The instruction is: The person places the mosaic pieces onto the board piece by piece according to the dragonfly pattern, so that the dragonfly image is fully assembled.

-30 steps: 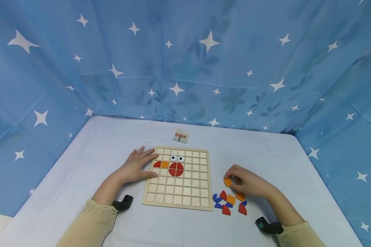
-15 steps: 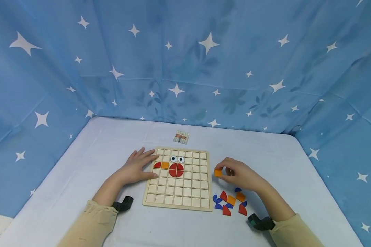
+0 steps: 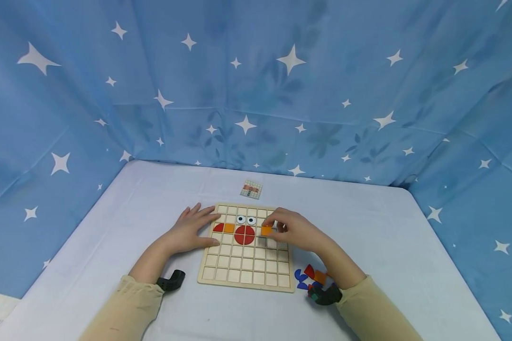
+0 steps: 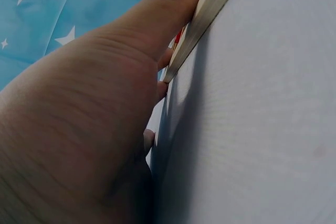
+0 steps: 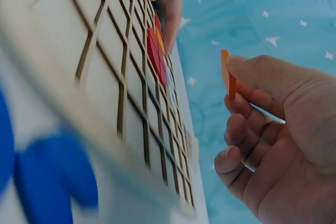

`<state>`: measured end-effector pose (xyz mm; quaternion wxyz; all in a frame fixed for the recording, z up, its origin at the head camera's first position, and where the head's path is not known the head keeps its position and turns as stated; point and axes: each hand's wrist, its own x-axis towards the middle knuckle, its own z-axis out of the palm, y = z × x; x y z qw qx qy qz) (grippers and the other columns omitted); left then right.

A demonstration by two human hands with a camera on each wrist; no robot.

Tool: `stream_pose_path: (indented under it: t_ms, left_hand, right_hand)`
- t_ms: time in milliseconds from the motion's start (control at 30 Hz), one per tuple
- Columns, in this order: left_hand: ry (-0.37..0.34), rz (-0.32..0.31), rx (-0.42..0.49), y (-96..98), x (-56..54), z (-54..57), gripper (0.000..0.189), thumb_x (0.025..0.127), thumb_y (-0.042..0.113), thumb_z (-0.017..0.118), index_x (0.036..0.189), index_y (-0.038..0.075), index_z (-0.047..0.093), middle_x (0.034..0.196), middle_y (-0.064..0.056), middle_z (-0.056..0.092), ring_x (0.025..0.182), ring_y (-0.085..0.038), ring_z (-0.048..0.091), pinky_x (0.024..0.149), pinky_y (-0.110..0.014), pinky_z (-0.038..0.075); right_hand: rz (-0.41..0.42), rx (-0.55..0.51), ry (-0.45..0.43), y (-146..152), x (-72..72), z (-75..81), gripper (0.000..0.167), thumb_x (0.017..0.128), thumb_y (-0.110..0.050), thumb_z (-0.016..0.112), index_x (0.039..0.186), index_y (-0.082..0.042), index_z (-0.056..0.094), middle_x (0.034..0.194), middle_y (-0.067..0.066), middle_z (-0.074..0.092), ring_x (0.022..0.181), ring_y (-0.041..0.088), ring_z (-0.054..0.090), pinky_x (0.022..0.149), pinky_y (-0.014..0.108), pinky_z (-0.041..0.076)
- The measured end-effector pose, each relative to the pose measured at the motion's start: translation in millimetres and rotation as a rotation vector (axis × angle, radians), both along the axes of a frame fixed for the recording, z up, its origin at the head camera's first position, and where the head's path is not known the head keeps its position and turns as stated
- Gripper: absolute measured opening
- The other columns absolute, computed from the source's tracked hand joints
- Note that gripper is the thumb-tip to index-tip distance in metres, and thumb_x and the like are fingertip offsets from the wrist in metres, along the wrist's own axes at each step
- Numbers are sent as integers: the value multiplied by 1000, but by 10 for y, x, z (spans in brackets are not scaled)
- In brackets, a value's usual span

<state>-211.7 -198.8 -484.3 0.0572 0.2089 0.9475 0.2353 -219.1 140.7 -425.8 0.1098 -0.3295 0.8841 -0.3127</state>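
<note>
A wooden grid board (image 3: 234,263) lies on the white table. Set in it are two round eye pieces (image 3: 246,220), a red circle of quarter pieces (image 3: 244,235), an orange square (image 3: 229,228) and a red quarter piece (image 3: 219,228) by the left edge. My left hand (image 3: 190,230) rests on the board's left edge, fingers spread; in the left wrist view the thumb (image 4: 173,11) touches the rim. Between thumb and fingertips my right hand (image 3: 294,229) pinches another orange square (image 5: 229,74), held just above the board, right of the red circle.
A small pattern card (image 3: 251,189) lies behind the board. Right of the board are loose pieces: blue ones (image 3: 301,278), a red quarter (image 3: 309,271) and an orange square (image 3: 320,277), partly hidden by my right wrist. A starry blue curtain (image 3: 256,85) hangs behind the table.
My right hand has carried the orange square from the loose pieces leftward and up over the board. The left hand has stayed at the board's left edge.
</note>
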Motion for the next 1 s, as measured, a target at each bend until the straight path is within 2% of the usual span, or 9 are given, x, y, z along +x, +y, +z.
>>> stream_pose_path:
  t_ms: [267,467,600,867,1000]
  left_hand:
    - [0,1,-7,-3,-8,-11,80,81,62,71,148,27,47,162,-5,32,153,-42,10,122,-62,3]
    - [-16,-4,-6,-3,-11,-8,79,82,61,71,149,28,46,163,-3,30,153,-40,9,122,-62,3]
    - [0,-15,-7,-13,-14,-21,78,82,62,70,149,28,46,162,-3,31,153,-41,10,121,-63,4]
    - [19,-29,4,-36,-12,-41,80,82,65,68,149,26,46,162,-5,31,152,-44,11,120,-65,5]
    - [8,-22,-2,-36,-17,-44,81,82,66,67,149,28,45,163,-3,30,153,-42,10,121,-63,4]
  right_hand:
    - [20,8,-16,-394,-97,-109,24,92,-24,72,116,-23,68,101,-9,60,76,11,53,65,25,49]
    - [5,20,-45,-643,-110,-148,24,93,-26,70,116,-20,68,102,-6,61,80,10,56,72,26,52]
    - [-33,65,-58,-809,-93,-153,24,92,-29,71,115,-20,70,103,-6,63,85,10,57,78,26,52]
    - [-11,135,5,-1006,-47,-237,24,90,-31,74,110,-18,71,99,-6,63,84,8,54,77,23,49]
    - [-15,150,31,-1034,-26,-273,22,91,-31,73,109,-18,71,99,-7,62,84,8,54,76,22,48]
